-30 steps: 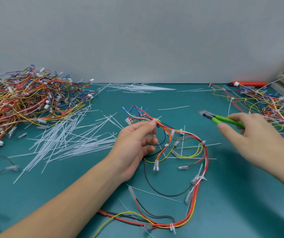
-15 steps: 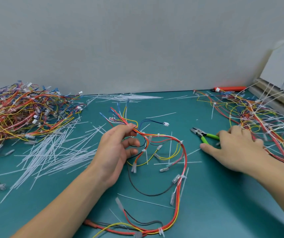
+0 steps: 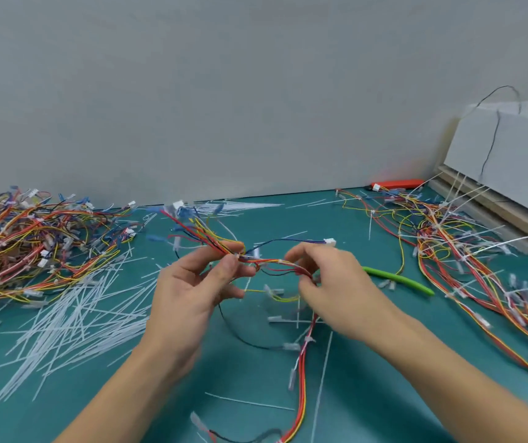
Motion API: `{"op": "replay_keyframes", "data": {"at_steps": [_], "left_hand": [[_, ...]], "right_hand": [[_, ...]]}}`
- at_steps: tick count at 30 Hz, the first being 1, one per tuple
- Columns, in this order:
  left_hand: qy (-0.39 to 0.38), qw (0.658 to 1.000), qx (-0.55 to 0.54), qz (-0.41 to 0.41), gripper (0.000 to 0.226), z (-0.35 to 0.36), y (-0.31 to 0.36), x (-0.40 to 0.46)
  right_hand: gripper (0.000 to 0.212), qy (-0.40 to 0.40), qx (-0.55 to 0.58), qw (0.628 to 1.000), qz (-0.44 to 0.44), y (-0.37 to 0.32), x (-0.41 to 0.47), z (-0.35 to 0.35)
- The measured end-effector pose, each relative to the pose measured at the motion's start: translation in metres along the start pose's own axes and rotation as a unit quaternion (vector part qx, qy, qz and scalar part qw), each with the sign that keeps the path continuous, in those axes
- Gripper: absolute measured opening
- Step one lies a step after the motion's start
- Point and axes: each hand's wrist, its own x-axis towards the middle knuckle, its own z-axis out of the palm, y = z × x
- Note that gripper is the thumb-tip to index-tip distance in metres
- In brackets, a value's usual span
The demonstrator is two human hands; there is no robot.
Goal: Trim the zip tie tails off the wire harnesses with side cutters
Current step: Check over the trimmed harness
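The left hand [image 3: 192, 282] pinches a wire harness [image 3: 275, 263] between thumb and fingers; the right hand [image 3: 329, 282] grips the same bundle just beside it, both raised over the teal bench [image 3: 368, 394]; the green-handled side cutters [image 3: 396, 279] lie on the bench behind the right hand; cut zip tie tails [image 3: 74, 321] litter the left; harness piles [image 3: 32, 244] sit at both sides.
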Motion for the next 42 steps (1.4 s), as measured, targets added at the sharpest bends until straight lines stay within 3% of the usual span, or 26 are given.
{"op": "replay_keyframes", "data": {"at_steps": [3,5,7,10,15,22,26,28,30,33,35,39,42], "left_hand": [[0.0,0.999,-0.044,0.0,0.017,0.003,0.008,0.0],[0.007,0.997,-0.078,-0.002,0.018,0.004,0.015,0.001],[0.011,0.994,-0.11,-0.002,0.017,0.003,0.024,0.003],[0.023,0.99,-0.137,0.012,0.017,-0.008,0.04,0.01],[0.067,0.99,-0.116,0.05,0.018,-0.029,0.071,0.025],[0.041,0.993,-0.078,0.082,0.017,-0.019,0.111,0.044],[0.065,0.994,-0.031,0.085,0.015,-0.005,0.123,0.052],[0.092,0.994,0.019,0.063,0.014,0.003,0.121,0.052],[0.105,0.992,0.063,0.036,0.014,0.013,0.114,0.048],[0.065,0.989,0.13,0.015,0.017,0.035,0.099,0.039],[0.035,0.992,0.123,-0.008,0.017,0.051,0.091,0.034],[0.012,0.996,0.082,-0.018,0.018,0.071,0.088,0.037],[0.009,0.994,0.113,-0.006,0.02,0.079,0.089,0.044]], "right_hand": [[0.033,0.056,0.038,0.997,0.033,0.006,-0.003,-0.001],[0.022,0.046,0.118,0.989,0.07,0.004,-0.005,-0.002],[0.015,-0.034,0.249,0.959,0.132,-0.002,-0.009,-0.003],[0.02,-0.184,0.434,0.86,0.194,-0.013,-0.019,-0.012],[0.013,-0.3,0.578,0.746,0.142,-0.023,-0.034,-0.031],[0.021,-0.341,0.634,0.693,0.044,-0.032,-0.048,-0.037],[0.024,-0.323,0.623,0.712,0.041,-0.026,-0.052,-0.038],[0.027,-0.234,0.646,0.719,0.101,-0.019,-0.048,-0.038],[0.037,-0.13,0.688,0.695,0.161,-0.013,-0.038,-0.04],[0.035,-0.039,0.708,0.676,0.202,-0.01,-0.023,-0.04],[0.028,-0.021,0.678,0.699,0.227,-0.01,-0.016,-0.035],[0.024,-0.039,0.558,0.784,0.268,-0.011,-0.012,-0.022],[0.019,-0.066,0.542,0.797,0.259,-0.016,-0.012,-0.016]]}}
